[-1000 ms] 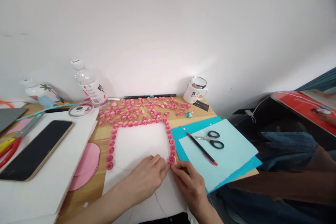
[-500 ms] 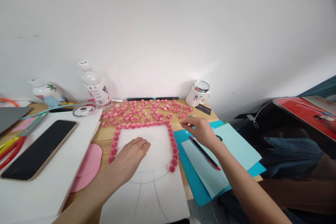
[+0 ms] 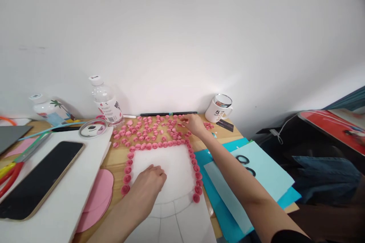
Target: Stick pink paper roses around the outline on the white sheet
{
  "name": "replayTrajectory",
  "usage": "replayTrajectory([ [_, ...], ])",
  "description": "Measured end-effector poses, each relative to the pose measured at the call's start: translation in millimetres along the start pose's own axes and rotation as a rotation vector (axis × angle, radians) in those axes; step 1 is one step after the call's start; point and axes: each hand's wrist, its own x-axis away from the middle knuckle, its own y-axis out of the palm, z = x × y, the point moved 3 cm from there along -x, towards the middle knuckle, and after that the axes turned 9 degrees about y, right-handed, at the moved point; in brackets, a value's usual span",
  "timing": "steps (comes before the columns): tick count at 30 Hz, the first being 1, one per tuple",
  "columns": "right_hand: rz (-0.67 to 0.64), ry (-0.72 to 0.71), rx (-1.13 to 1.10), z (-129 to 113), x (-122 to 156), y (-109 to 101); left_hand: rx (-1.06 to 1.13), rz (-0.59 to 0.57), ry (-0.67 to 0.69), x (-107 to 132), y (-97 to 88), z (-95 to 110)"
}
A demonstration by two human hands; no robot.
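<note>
My left hand [image 3: 151,184] rests on the white paper sheet [image 3: 168,163] with its fingers curled and together; what lies under them is hidden. Small pink rolled paper roses [image 3: 160,144] line the top and both sides of this sheet, and pencil lines run across its lower part. My right hand [image 3: 192,124] reaches over the right side to a loose scatter of pink paper roses [image 3: 148,129] behind the sheet. Its thumb and fingers are pinched at a pink paper rose [image 3: 180,124] there, which is small and partly covered.
At the back stand a clear bottle [image 3: 107,104], a white mug [image 3: 218,109] and a black pen [image 3: 154,114]. On the left lie a phone [image 3: 42,178], scissors [image 3: 14,176] and pink paper circles [image 3: 98,193]. Blue paper [image 3: 219,209] and black scissor handles [image 3: 242,159] lie right.
My right hand has moved left and away from me, from above the blue paper to the loose roses. My left hand stays on the sheet. The view has shifted slightly.
</note>
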Motion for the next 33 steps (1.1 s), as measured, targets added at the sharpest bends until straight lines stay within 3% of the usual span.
replayTrajectory([
  [5, -0.042, -0.048, 0.020, -2.7, -8.2, 4.7, -0.024, -0.155, -0.125, -11.4, -3.6, -6.3],
  [12, -0.069, -0.149, 0.040, -11.6, -15.1, 13.5, -0.123, -0.323, -0.235, -21.6, -26.9, 0.2],
  [22, -0.135, -0.258, 0.110, -20.8, -14.7, 29.7, -0.108, -0.254, -0.202, -18.7, -18.0, 3.6],
  [33, -0.175, -0.254, 0.152, -21.2, -16.4, 24.9, -0.092, -0.234, -0.233, -18.4, -18.8, 7.5],
])
